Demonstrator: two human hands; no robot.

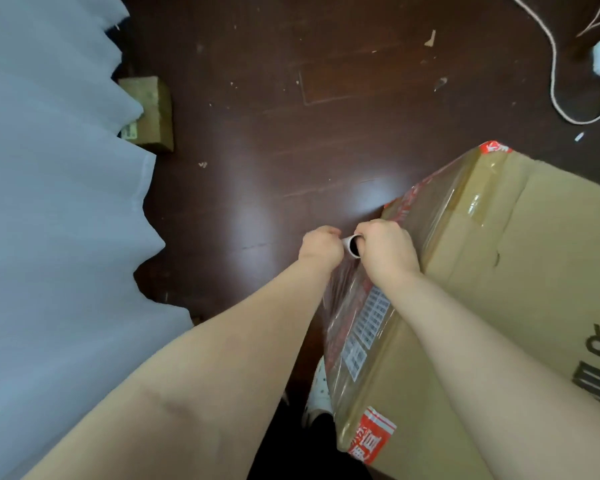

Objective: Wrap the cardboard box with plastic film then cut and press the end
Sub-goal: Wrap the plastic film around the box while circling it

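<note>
We hold the film roll (351, 244) at frame centre, beside the lower-right cardboard box (506, 278), by its stiff core ends, left grip (321, 247) and right grip (386, 250) clenched round them, as the thin plastic film (343, 292) likely tears.

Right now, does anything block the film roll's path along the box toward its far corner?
Nothing visible does. The left hand and right hand hold the film roll at the cardboard box's side; the floor ahead shows only small scraps.
</note>
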